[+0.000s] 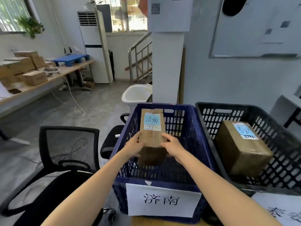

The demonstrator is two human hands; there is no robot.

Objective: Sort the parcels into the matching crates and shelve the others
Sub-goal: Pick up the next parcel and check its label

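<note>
Your left hand (135,147) and right hand (172,146) clasp the box (153,128) at 9 and 3 o'clock, inside the blue crate (179,106). Stiff cardboard, likely light; side grip suits.

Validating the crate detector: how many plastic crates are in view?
2. The blue crate is at centre, where the left hand and right hand hold a parcel in it; the black crate stands right of it, with a second parcel inside. Others may sit off-frame.

Head camera, looking forward-down, close over crates (162,160).
</note>
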